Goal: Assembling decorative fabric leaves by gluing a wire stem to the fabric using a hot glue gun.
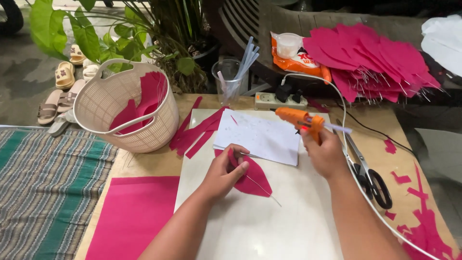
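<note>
1. I see the left hand [226, 168] pinching a pink petal [252, 180] with wire, mid-bench on the white board [269, 226].
2. Right hand [327, 154] grips an orange glue gun [301, 119], just right.
3. Scissors [368, 175] lie further right.

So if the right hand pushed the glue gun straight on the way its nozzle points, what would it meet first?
The right hand aims the orange glue gun leftward over the white paper sheet. First in line look the pink strips, then the basket, though depth is hard to judge.
</note>
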